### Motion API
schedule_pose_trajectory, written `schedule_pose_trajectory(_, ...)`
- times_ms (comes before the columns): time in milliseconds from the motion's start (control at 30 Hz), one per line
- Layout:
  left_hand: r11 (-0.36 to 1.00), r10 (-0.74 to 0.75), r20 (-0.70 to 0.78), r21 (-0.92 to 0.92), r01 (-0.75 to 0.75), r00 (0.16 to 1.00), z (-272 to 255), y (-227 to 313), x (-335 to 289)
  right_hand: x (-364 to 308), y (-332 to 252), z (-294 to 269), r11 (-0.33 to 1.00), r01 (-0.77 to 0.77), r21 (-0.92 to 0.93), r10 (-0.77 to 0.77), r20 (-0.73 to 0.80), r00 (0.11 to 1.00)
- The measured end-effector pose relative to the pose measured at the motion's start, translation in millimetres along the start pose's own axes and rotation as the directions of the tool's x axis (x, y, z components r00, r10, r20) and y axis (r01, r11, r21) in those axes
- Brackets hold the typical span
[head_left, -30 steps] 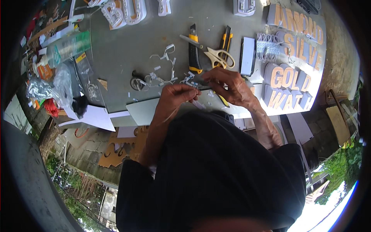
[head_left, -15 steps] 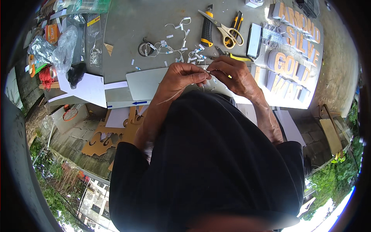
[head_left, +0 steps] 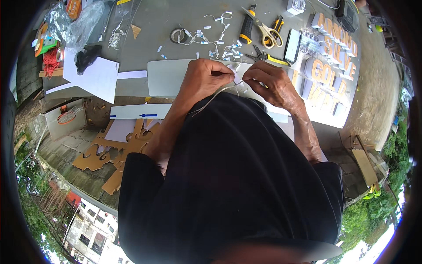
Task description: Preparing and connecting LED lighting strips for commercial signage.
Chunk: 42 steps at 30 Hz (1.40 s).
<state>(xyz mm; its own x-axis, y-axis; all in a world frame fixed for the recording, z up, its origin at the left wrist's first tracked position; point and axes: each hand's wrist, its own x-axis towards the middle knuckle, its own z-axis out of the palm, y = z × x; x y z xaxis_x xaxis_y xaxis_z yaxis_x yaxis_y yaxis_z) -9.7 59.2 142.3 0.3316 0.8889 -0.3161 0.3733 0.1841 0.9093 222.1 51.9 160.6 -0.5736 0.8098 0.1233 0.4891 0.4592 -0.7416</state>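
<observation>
Thin pale wire (head_left: 210,102) runs through my fingers and hangs in a loose loop over the dark shirt. My left hand (head_left: 204,79) is closed in a pinch on it. Just to the right, my right hand (head_left: 274,83) also pinches a short length of the wire, with a small gap between the two sets of fingertips. Beyond my hands lies a string of small white LED modules (head_left: 222,44) on wire, next to a roll of black tape (head_left: 178,36). Yellow-handled pliers (head_left: 268,57) rest just past my right hand.
Scissors (head_left: 266,33), a utility knife (head_left: 247,31) and a second yellow cutter (head_left: 276,28) lie at the back. Raised cut-out letters (head_left: 325,72) stand on a white board at right. Plastic bags (head_left: 85,28) and white sheets (head_left: 94,79) are at left; cut cardboard (head_left: 94,154) lies below the table.
My fingertips have drawn slightly apart, leaving the wire showing between them. The view has shifted, so the table things appear higher and the strip with the blue arrow shows more.
</observation>
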Motion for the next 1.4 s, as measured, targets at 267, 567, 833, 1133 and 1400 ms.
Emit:
schedule_pose_trajectory(267,0.993,0.025,0.024,0.111,-0.028,0.999,-1,6,-8,5,-10,6,0.985,0.134,-0.104,-0.14,-0.05,0.989)
schedule_pose_trajectory(567,0.989,-0.029,0.117,0.147,0.012,0.993,0,12,-10,-1,-12,16,0.993,0.051,-0.109,-0.056,-0.035,0.998)
schedule_pose_trajectory(833,0.986,-0.015,0.12,0.165,-0.005,0.993,2,10,-8,-1,-8,19,0.99,0.056,-0.133,-0.063,-0.046,0.997)
schedule_pose_trajectory(1133,0.994,-0.005,0.128,0.111,-0.01,0.992,9,1,-3,-6,-9,19,0.984,0.017,-0.176,-0.027,-0.052,0.998)
schedule_pose_trajectory(1400,0.934,0.098,0.109,-0.352,-0.054,0.989,17,-2,-7,-16,-2,18,0.976,-0.197,0.087,0.203,-0.059,0.977)
